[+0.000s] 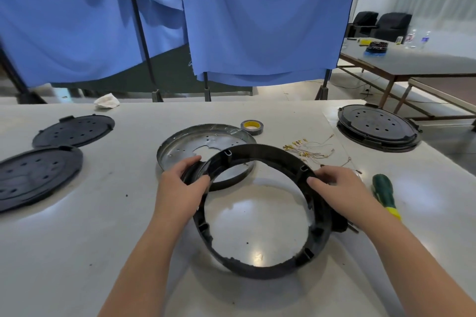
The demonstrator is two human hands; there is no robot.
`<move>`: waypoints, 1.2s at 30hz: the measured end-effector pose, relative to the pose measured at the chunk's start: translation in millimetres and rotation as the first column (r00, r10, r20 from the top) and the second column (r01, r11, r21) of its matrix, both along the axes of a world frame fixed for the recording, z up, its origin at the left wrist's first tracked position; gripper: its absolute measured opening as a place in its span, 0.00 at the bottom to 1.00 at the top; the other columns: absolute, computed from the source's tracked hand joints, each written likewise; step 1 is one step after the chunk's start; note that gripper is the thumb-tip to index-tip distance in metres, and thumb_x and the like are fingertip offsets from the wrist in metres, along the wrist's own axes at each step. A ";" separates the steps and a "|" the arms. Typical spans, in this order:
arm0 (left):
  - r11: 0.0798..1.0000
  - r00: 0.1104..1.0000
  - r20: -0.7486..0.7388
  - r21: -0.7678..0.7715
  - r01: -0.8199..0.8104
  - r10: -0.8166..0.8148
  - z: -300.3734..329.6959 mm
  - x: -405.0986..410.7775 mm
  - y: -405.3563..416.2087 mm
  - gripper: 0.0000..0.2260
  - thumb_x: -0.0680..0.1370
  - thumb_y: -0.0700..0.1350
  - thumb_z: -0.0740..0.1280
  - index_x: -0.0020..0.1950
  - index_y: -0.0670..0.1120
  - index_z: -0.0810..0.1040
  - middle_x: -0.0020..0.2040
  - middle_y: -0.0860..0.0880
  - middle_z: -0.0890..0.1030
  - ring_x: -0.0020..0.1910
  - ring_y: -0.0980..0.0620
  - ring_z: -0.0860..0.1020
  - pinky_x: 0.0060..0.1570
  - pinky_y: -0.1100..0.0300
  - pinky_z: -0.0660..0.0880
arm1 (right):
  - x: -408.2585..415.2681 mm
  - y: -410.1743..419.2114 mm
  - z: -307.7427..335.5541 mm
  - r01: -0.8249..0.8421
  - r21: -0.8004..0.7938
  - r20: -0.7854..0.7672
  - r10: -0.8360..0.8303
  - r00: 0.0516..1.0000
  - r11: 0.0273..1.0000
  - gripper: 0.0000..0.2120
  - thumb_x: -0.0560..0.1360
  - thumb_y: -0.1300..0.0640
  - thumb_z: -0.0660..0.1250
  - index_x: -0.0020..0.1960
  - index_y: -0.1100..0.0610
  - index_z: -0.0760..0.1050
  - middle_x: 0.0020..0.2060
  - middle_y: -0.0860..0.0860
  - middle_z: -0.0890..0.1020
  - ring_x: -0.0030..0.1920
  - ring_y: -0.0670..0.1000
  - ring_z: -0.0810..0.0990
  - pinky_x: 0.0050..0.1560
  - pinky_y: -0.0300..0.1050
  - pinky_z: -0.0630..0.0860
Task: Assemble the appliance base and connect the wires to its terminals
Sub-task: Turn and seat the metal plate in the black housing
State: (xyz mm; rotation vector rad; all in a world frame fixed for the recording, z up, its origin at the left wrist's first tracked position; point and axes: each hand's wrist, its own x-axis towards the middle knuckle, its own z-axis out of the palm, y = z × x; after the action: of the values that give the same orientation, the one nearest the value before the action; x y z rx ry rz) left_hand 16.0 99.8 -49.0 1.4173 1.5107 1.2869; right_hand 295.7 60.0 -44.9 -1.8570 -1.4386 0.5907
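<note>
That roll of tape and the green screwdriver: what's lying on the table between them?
In the head view, a loose bundle of thin wires with brass terminals lies between the tape roll and the screwdriver.

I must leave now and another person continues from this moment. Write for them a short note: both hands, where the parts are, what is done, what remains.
Left hand: grips the left rim of the black ring.
Right hand: grips its right rim. The ring is tilted, far edge raised over the metal plate, near edge low by the table.
Wires with terminals lie loose behind the ring, right of the plate. Screwdriver lies right of the right hand; tape roll behind the plate.
Done: nothing joined that I can see.
Left: seat the ring with the plate, then connect the wires.
</note>
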 end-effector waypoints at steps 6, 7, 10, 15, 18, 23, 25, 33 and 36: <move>0.992 0.998 0.065 0.124 0.000 -0.008 9.5 1.6 -7.5 0.17 0.72 0.39 0.73 0.56 0.58 0.81 0.42 0.67 0.82 0.44 0.71 0.79 0.40 0.80 0.71 | -0.9 -11.0 4.0 0.042 0.114 -0.202 -0.018 0.979 0.993 0.03 0.74 0.54 0.69 0.42 0.51 0.80 0.38 0.49 0.83 0.41 0.48 0.82 0.42 0.41 0.77; 0.990 0.997 0.072 0.140 -0.002 -0.008 10.7 1.7 -8.8 0.18 0.73 0.39 0.73 0.56 0.59 0.81 0.43 0.66 0.82 0.45 0.70 0.80 0.41 0.80 0.72 | -1.4 -12.0 5.1 0.030 0.111 -0.228 -0.004 0.974 0.993 0.03 0.74 0.55 0.69 0.42 0.50 0.80 0.36 0.49 0.83 0.38 0.48 0.82 0.40 0.41 0.78; 0.983 0.995 0.102 0.183 -0.017 -0.001 13.7 1.5 -11.2 0.18 0.73 0.38 0.74 0.57 0.57 0.81 0.49 0.62 0.83 0.49 0.67 0.80 0.46 0.78 0.73 | -3.0 -14.3 7.8 -0.040 0.086 -0.313 0.065 0.947 0.995 0.02 0.75 0.57 0.68 0.44 0.52 0.79 0.32 0.47 0.83 0.32 0.44 0.82 0.32 0.35 0.76; 0.976 0.993 0.108 0.217 0.014 -0.038 18.0 0.7 -15.4 0.16 0.73 0.38 0.73 0.56 0.56 0.82 0.48 0.62 0.84 0.49 0.67 0.80 0.47 0.77 0.74 | -6.0 -15.5 13.2 -0.083 0.035 -0.618 0.087 0.781 0.996 0.05 0.79 0.61 0.63 0.52 0.59 0.77 0.42 0.58 0.85 0.36 0.54 0.84 0.34 0.45 0.81; 0.988 0.988 0.096 0.106 0.109 -0.119 19.6 -3.0 -12.6 0.11 0.75 0.43 0.72 0.54 0.58 0.81 0.46 0.60 0.84 0.46 0.65 0.81 0.42 0.74 0.75 | -1.6 -16.6 13.9 -0.093 0.001 -0.634 0.072 0.770 0.996 0.08 0.79 0.59 0.62 0.54 0.62 0.76 0.42 0.60 0.84 0.31 0.55 0.81 0.30 0.45 0.79; 0.987 0.985 0.055 0.001 0.162 -0.162 27.3 -15.2 6.2 0.12 0.82 0.39 0.61 0.51 0.51 0.83 0.44 0.54 0.85 0.42 0.59 0.82 0.36 0.73 0.74 | 8.4 -16.9 14.0 -0.090 -0.052 -0.644 0.035 0.764 0.995 0.09 0.79 0.58 0.63 0.55 0.62 0.77 0.43 0.61 0.83 0.32 0.57 0.80 0.32 0.48 0.80; 0.981 0.961 -0.200 -0.010 0.194 -0.192 27.5 -20.9 16.1 0.14 0.80 0.35 0.60 0.53 0.50 0.82 0.50 0.54 0.83 0.48 0.57 0.80 0.42 0.72 0.73 | 11.3 -17.0 13.4 -0.081 -0.053 -0.638 0.029 0.770 0.995 0.10 0.79 0.57 0.63 0.55 0.63 0.77 0.44 0.61 0.83 0.33 0.57 0.81 0.32 0.49 0.81; 0.879 0.574 -0.674 -0.273 0.391 -0.465 16.2 -29.7 40.4 0.08 0.75 0.40 0.69 0.51 0.51 0.83 0.51 0.55 0.83 0.54 0.53 0.79 0.58 0.56 0.75 | 15.8 -13.4 4.9 -0.049 -0.102 -0.589 -0.020 0.808 0.994 0.12 0.80 0.56 0.61 0.53 0.66 0.76 0.42 0.62 0.84 0.34 0.60 0.82 0.32 0.47 0.80; 0.893 0.497 -0.765 -0.227 0.388 -0.410 11.1 -28.0 43.2 0.08 0.74 0.39 0.67 0.39 0.51 0.79 0.42 0.54 0.82 0.46 0.51 0.80 0.50 0.56 0.76 | 17.1 -10.7 2.6 -0.045 -0.086 -0.579 -0.013 0.815 0.995 0.13 0.80 0.57 0.60 0.52 0.67 0.76 0.42 0.62 0.84 0.34 0.59 0.83 0.34 0.47 0.82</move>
State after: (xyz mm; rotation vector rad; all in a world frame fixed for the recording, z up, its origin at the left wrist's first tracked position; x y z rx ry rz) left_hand -12.0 143.0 -37.8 2.3505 1.5338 0.2825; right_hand 312.7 49.2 -42.3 -1.5350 -1.0229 1.1398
